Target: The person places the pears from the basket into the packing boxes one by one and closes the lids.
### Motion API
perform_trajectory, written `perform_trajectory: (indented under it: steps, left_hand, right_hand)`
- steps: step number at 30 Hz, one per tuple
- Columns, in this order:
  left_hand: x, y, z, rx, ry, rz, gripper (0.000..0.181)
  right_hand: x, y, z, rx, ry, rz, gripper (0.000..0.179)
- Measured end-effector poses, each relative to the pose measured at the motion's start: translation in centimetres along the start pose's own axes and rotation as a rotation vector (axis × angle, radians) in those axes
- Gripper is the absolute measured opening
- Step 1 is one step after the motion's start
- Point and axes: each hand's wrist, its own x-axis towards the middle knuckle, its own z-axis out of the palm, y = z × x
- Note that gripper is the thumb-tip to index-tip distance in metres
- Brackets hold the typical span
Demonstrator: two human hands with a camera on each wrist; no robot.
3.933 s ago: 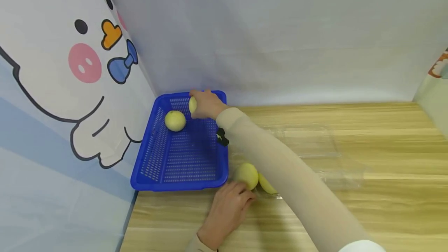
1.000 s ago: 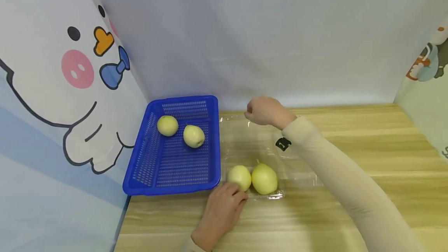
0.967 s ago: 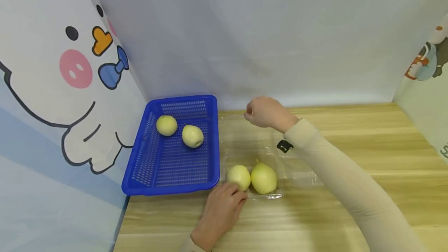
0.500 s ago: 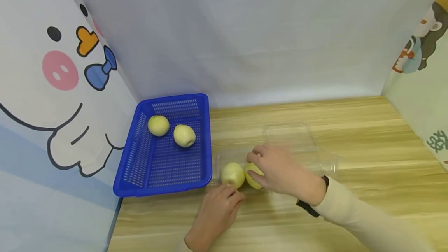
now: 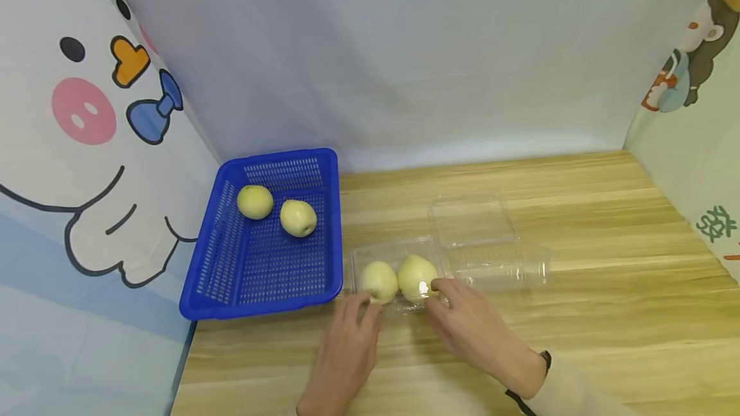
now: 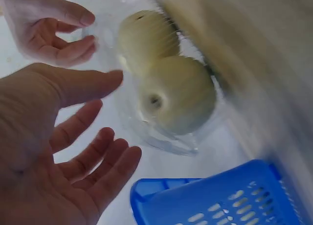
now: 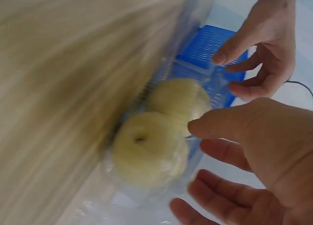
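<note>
Two pale yellow-green pears, a left pear (image 5: 378,282) and a right pear (image 5: 417,278), sit side by side in a clear plastic clamshell box (image 5: 399,252). Its clear lid (image 5: 474,220) lies folded out to the back right. My left hand (image 5: 345,345) is at the box's front left, fingertips right by the left pear. At the front right corner is my right hand (image 5: 476,332), fingertips overlapping the right pear's edge. Both wrist views show thumb and fingers spread apart beside the box, the left hand (image 6: 73,137) and the right hand (image 7: 249,161) alike.
Left of the box stands a blue perforated basket (image 5: 333,242) holding another pear (image 5: 255,202) and a tilted pear (image 5: 298,218). Everything stands on a wood-grain table (image 5: 578,223). A pale back wall (image 5: 405,82) and printed side walls close it in.
Earlier my right hand set a pear in the basket, then hovered behind the box. It touched the right pear and has drawn back to the front right corner. My left hand stays near the front.
</note>
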Motion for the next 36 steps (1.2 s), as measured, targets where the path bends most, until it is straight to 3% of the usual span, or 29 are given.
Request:
perform_trajectory:
  steps: [4, 11, 13, 18, 28, 34, 36]
  left_hand:
    - [-0.9, -0.6, 0.6, 0.05, 0.008, -0.019, 0.034]
    - [-1.2, -1.3, 0.9, 0.023, 0.012, -0.02, 0.022]
    - [-1.1, -1.5, 1.0, 0.032, 0.026, 0.003, 0.017]
    - [-0.5, -2.0, 1.2, 0.066, 0.081, 0.069, 0.002]
    - [0.2, -2.9, 1.7, 0.146, 0.099, 0.189, 0.015]
    - [0.6, -3.1, 2.0, 0.141, 0.131, 0.238, 0.014]
    - [0.6, -3.1, 2.1, 0.137, 0.135, 0.246, 0.013]
  right_hand:
    - [-1.2, 0.6, 0.5, 0.01, 0.03, -0.024, 0.035]
    - [-2.7, 1.9, 0.6, -0.023, 0.054, -0.008, 0.023]
    - [-3.1, 2.1, 0.6, -0.027, 0.06, -0.012, 0.017]
    - [-3.6, 2.6, 1.0, -0.089, 0.061, -0.063, 0.023]
    - [-3.3, 3.4, 1.5, -0.161, 0.114, -0.149, 0.027]
    - [-2.9, 3.4, 1.6, -0.181, 0.142, -0.164, 0.024]
    - [-2.7, 3.4, 1.7, -0.19, 0.149, -0.169, 0.031]
